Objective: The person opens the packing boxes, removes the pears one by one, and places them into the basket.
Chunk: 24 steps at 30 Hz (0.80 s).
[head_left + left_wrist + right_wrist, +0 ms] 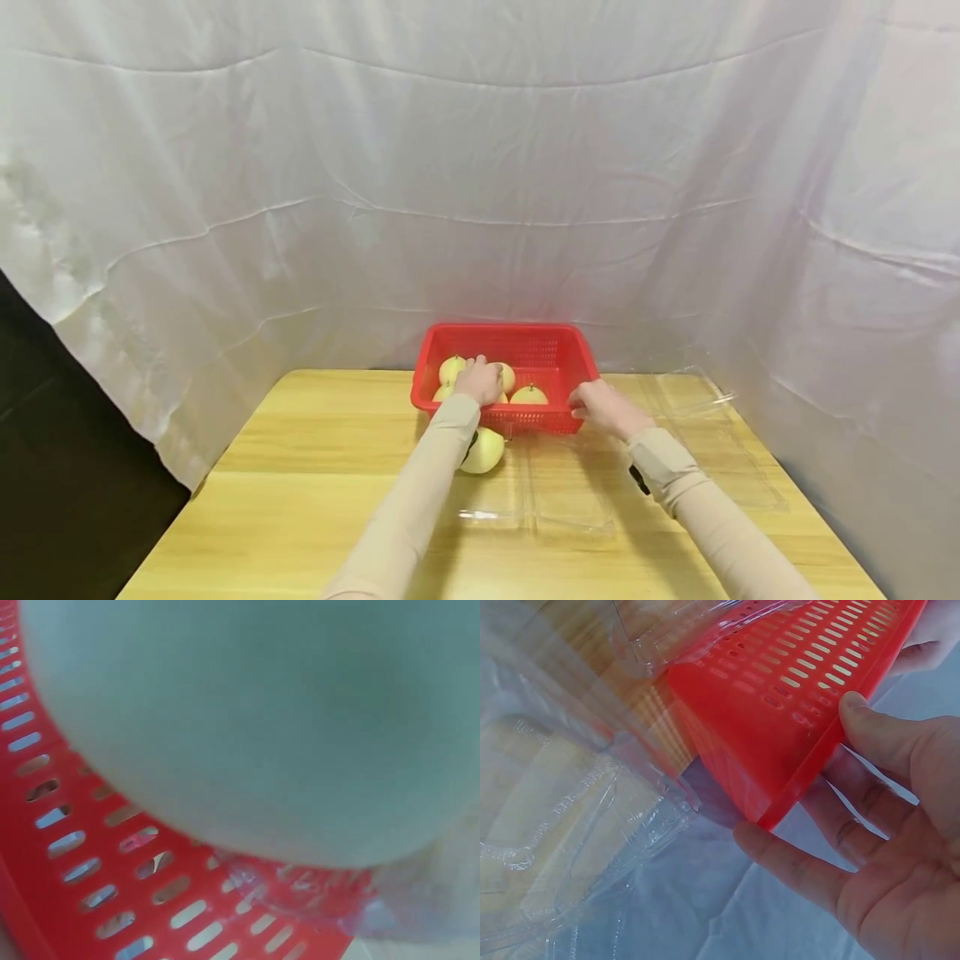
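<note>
A red plastic basket (551, 421) holds several round, pale-yellow pears (529, 396) with short stems. My left hand (480, 382) reaches over its front rim and rests among the pears; its fingertips are partly hidden, and whether it grips one is unclear. Below that wrist, another pear (483, 452) sits at the left of a clear plastic box (570, 500). This pear (247, 727) fills most of the left wrist view. My right hand (609, 408) grips the basket's front right rim, its thumb (870, 724) on the outer side.
A second clear plastic piece (712, 442), perhaps a lid or box, lies at the right of the wooden table (300, 517). A pale curtain (480, 183) hangs behind and at the sides. The basket stands near the table's back edge.
</note>
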Available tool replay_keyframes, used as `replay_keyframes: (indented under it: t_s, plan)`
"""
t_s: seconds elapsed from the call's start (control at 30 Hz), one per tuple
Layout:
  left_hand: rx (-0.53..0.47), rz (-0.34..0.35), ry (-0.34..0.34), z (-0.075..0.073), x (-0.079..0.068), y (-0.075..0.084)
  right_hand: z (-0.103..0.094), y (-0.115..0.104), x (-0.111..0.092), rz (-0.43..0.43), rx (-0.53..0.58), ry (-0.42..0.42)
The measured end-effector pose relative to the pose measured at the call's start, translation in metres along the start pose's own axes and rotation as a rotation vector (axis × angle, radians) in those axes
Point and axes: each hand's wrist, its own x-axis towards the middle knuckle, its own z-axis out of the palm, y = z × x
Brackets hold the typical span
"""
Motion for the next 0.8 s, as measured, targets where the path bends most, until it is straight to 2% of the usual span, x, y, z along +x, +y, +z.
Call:
replay_keyframes:
  t_s: [0.17, 0.33, 0.43, 0.67, 0.8]
  plan:
    - [-0.02, 0.048, 0.011, -0.006, -0.001, 0.0, -0.003, 0.002, -0.002, -0.003, -0.014, 0.008]
    - [-0.027, 0.071, 0.043, -0.01, -0.013, -0.008, -0.003, 0.0, -0.004, 0.017, 0.001, -0.012]
    - [-0.017, 0.103, 0.112, -0.012, -0.022, -0.016, -0.001, -0.003, -0.003, 0.055, -0.01, -0.016]
    - [-0.014, 0.172, 0.345, -0.011, -0.041, -0.034, 0.005, -0.007, -0.002, 0.114, -0.069, 0.014]
    - [-0.08, 0.218, 0.425, -0.008, -0.052, -0.038, 0.009, -0.003, -0.008, 0.148, -0.094, 0.033]
